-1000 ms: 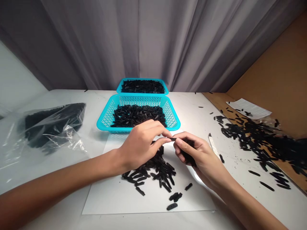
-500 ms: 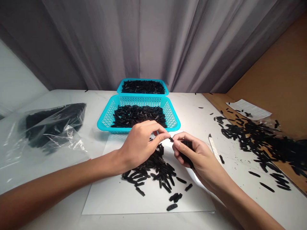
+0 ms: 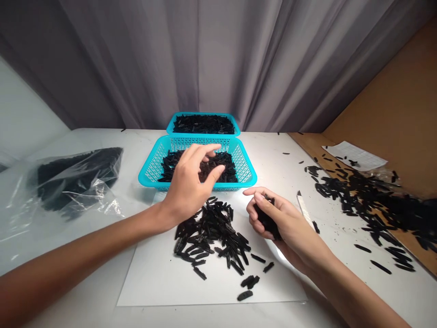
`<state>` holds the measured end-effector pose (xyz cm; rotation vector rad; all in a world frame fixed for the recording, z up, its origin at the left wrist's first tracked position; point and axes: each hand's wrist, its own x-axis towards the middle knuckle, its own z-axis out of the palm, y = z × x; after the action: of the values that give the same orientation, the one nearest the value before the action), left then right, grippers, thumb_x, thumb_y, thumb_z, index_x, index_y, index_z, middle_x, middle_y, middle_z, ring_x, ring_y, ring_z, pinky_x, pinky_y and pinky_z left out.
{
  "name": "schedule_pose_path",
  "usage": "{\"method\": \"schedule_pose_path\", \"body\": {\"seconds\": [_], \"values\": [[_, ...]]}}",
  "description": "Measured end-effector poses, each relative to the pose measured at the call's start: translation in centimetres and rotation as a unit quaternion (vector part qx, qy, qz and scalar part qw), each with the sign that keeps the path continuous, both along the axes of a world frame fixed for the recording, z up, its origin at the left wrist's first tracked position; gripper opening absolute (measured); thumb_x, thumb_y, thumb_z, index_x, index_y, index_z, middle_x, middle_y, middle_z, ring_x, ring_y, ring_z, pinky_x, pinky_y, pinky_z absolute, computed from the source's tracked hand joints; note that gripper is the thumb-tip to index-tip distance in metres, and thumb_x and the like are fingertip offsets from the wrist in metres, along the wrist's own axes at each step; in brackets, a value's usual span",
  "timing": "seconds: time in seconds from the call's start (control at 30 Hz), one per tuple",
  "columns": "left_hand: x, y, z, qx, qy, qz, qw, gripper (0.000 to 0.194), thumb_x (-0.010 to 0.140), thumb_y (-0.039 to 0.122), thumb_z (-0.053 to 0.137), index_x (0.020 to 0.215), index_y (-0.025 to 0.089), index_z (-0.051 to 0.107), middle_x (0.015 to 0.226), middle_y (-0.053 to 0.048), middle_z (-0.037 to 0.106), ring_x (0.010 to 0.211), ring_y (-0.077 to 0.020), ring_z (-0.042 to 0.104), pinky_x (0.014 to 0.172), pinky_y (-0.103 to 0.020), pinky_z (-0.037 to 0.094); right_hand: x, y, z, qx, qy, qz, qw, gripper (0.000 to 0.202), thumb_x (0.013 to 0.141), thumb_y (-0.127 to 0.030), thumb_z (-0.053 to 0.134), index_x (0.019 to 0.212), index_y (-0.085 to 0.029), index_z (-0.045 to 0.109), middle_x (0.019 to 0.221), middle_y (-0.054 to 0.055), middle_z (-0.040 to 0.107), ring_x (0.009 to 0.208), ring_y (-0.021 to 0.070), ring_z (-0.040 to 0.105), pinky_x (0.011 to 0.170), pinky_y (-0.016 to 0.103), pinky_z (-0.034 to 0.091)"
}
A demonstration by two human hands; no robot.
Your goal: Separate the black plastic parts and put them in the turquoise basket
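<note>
My left hand (image 3: 193, 182) hovers over the near edge of the front turquoise basket (image 3: 146, 175), thumb and fingers apart, with nothing visible between them. Inside that basket lies a heap of small, dark, elongated pieces (image 3: 170, 166). To the right, my right hand (image 3: 273, 214) is closed around a clump of black pieces (image 3: 266, 216), its index finger partly stretched out. Below my hands, a loose pile of black elongated pieces (image 3: 218, 232) is spread on a white sheet (image 3: 164, 287), with several strays toward its lower right.
A second turquoise basket (image 3: 237, 130), full of black pieces, stands behind. On the left is a clear plastic bag (image 3: 78, 177) of dark pieces. A knife (image 3: 306, 212) lies right of my right hand. Many scattered pieces (image 3: 362, 196) and a paper (image 3: 355, 155) lie farther right.
My left hand has moved up and away from my right fingertips to above the front basket, and its fingers have spread. The small black piece between the fingertips is no longer visible there.
</note>
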<state>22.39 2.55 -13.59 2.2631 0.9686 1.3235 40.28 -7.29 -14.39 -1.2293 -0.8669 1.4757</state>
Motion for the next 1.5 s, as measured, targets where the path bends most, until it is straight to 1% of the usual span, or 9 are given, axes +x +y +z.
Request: {"method": "schedule_pose_path", "body": {"seconds": [0.13, 0.23, 0.4, 0.5, 0.63, 0.8, 1.1, 1.33, 1.5], "values": [[0.3, -1.6, -0.3, -0.021, 0.08, -0.199, 0.977, 0.021, 0.089, 0.025, 0.069, 0.108, 0.018, 0.067, 0.102, -0.005, 0.069, 0.094, -0.0186, 0.06, 0.085, -0.032, 0.048, -0.3, -0.1, 0.0, -0.023, 0.013, 0.023, 0.999, 0.029, 0.095, -0.05, 0.056, 0.098, -0.022, 0.058, 0.068, -0.003, 0.05, 0.05, 0.0088, 0.036, 0.043, 0.021, 0.023], [0.5, -2.9, -0.8, -0.032, 0.129, -0.266, 0.955, 0.024, 0.087, 0.031, 0.072, 0.104, 0.015, 0.067, 0.094, -0.005, 0.07, 0.087, -0.0197, 0.061, 0.08, -0.032, 0.049, -0.5, -0.4, -0.4, -0.004, -0.021, 0.052, 0.998, 0.032, 0.096, -0.054, 0.053, 0.095, -0.022, 0.059, 0.072, -0.002, 0.051, 0.054, 0.0098, 0.04, 0.047, 0.021, 0.03], [0.6, -3.0, -1.0, -0.085, 0.095, -0.256, 0.958, 0.003, 0.086, 0.017, 0.071, 0.084, 0.016, 0.07, 0.079, -0.001, 0.072, 0.073, -0.0142, 0.064, 0.071, -0.026, 0.048, -0.8, -0.6, -0.9, -0.008, -0.043, 0.098, 0.994, 0.037, 0.098, -0.056, 0.046, 0.088, -0.022, 0.055, 0.065, -0.003, 0.047, 0.055, 0.0106, 0.039, 0.047, 0.021, 0.029], [0.6, -2.5, -0.9, -0.099, 0.083, -0.226, 0.965, 0.006, 0.086, 0.013, 0.07, 0.082, 0.017, 0.073, 0.077, 0.0, 0.073, 0.069, -0.0131, 0.064, 0.068, -0.025, 0.05, -0.8, -0.3, -0.7, -0.007, -0.042, 0.087, 0.995, 0.035, 0.098, -0.053, 0.048, 0.084, -0.021, 0.053, 0.064, -0.004, 0.046, 0.053, 0.0097, 0.035, 0.044, 0.021, 0.021], [0.8, -2.0, -0.9, -0.131, 0.016, -0.159, 0.978, 0.006, 0.086, 0.015, 0.07, 0.084, 0.018, 0.075, 0.08, 0.0, 0.076, 0.071, -0.0141, 0.069, 0.068, -0.026, 0.054, -0.5, 0.0, -0.2, -0.007, -0.073, 0.038, 0.997, 0.026, 0.094, -0.047, 0.059, 0.095, -0.022, 0.056, 0.067, -0.003, 0.051, 0.051, 0.0091, 0.037, 0.042, 0.022, 0.019], [0.9, -1.9, -1.1, -0.184, -0.023, -0.161, 0.969, 0.012, 0.088, 0.011, 0.066, 0.092, 0.018, 0.075, 0.089, -0.001, 0.079, 0.08, -0.0145, 0.073, 0.075, -0.026, 0.059, -0.3, 0.0, -0.1, 0.019, -0.11, 0.02, 0.994, 0.025, 0.091, -0.045, 0.064, 0.092, -0.021, 0.058, 0.065, -0.004, 0.051, 0.052, 0.0091, 0.039, 0.044, 0.022, 0.024], [0.5, -2.0, -0.5, -0.126, 0.018, -0.171, 0.977, 0.01, 0.087, 0.013, 0.068, 0.09, 0.018, 0.075, 0.086, -0.001, 0.077, 0.075, -0.0136, 0.07, 0.07, -0.026, 0.055, -0.2, 0.0, -0.2, 0.042, -0.083, 0.002, 0.996, 0.022, 0.09, -0.043, 0.065, 0.093, -0.021, 0.059, 0.063, -0.005, 0.048, 0.051, 0.0097, 0.036, 0.045, 0.023, 0.023], [0.2, -1.3, -0.9, 0.033, 0.074, -0.195, 0.977, 0.01, 0.088, 0.018, 0.069, 0.097, 0.016, 0.074, 0.093, -0.004, 0.077, 0.086, -0.0175, 0.066, 0.079, -0.032, 0.052, 0.0, 0.0, -0.2, 0.035, -0.051, 0.001, 0.998, 0.021, 0.091, -0.041, 0.064, 0.086, -0.021, 0.057, 0.066, -0.004, 0.049, 0.051, 0.0086, 0.036, 0.044, 0.021, 0.021], [0.1, -1.2, -0.8, 0.005, 0.091, -0.174, 0.981, 0.009, 0.092, 0.02, 0.065, 0.091, 0.017, 0.074, 0.086, -0.001, 0.076, 0.08, -0.0157, 0.064, 0.075, -0.029, 0.05, 0.0, 0.1, -0.2, 0.03, -0.046, 0.017, 0.998, 0.028, 0.094, -0.041, 0.061, 0.077, -0.019, 0.054, 0.068, -0.003, 0.051, 0.05, 0.0068, 0.038, 0.045, 0.021, 0.022]]}}
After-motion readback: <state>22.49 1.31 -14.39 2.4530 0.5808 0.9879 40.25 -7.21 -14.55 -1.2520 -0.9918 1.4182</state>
